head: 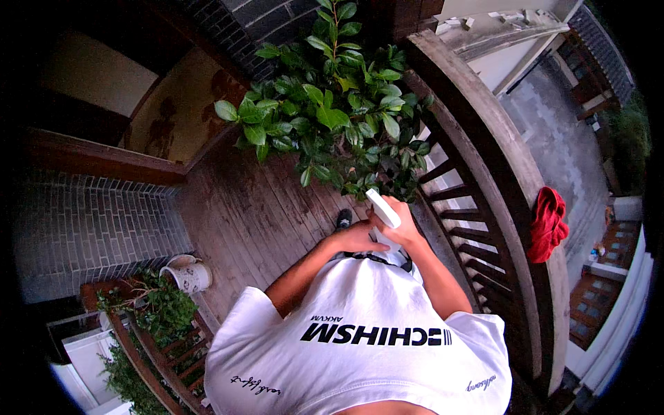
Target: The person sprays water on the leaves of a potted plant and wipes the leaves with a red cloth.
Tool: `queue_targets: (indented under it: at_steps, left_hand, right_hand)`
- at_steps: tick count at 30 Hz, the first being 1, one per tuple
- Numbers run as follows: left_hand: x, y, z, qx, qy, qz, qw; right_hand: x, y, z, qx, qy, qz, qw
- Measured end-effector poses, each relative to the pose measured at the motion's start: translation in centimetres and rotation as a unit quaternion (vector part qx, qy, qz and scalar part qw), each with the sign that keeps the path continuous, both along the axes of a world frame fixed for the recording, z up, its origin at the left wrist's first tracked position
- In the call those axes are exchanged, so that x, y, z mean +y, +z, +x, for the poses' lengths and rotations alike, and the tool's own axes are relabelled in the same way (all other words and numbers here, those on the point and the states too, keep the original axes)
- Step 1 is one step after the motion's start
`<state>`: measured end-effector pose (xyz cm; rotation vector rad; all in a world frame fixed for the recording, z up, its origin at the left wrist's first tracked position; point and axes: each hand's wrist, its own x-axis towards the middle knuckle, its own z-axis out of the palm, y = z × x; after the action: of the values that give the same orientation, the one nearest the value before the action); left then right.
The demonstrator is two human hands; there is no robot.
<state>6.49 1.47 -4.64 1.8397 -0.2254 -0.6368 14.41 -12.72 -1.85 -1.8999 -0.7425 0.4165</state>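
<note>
My right hand (403, 224) is wrapped around the upper part of a white spray bottle (383, 208), in front of my waist. The bottle's head points away from me, towards a leafy green shrub (332, 114). Against the bottle's lower body lies my left hand (357, 237), its thumb across the near side and its other fingers partly hidden. Glossy leaves of the shrub hang just beyond the nozzle end. The shrub's base is hidden by its foliage.
A curved wooden railing (498, 155) runs along my right, with a red cloth (548, 224) draped over it. Below me is a plank floor (249, 207). White buckets (191, 275) and another plant (168, 308) stand at left by a brick wall (104, 228).
</note>
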Motion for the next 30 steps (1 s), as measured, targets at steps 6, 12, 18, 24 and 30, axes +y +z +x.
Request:
queue_targets:
  at_steps: [6, 12, 18, 24, 30]
  left_hand:
    - [-2.1, -4.1, -0.3, -0.024, -0.053, 0.049, 0.997]
    - [-3.6, -4.1, 0.2, 0.003, -0.074, 0.049, 0.996]
    - [-5.7, -1.4, 1.5, 0.019, -0.056, 0.009, 0.998]
    - [-8.4, 0.8, 2.9, 0.019, -0.065, -0.004, 0.998]
    - [-10.6, 0.0, 3.5, -0.031, -0.037, 0.017, 0.999]
  right_hand:
    - [-2.1, -1.0, -0.2, 0.015, 0.051, -0.087, 0.995]
    - [-5.6, -3.1, -0.6, 0.058, -0.024, -0.045, 0.997]
    - [-8.7, -3.2, -1.3, 0.137, -0.211, 0.058, 0.966]
    - [-11.0, -3.5, -1.2, 0.169, -0.307, 0.124, 0.928]
    - [-12.0, -3.6, -1.0, 0.106, -0.318, 0.144, 0.931]
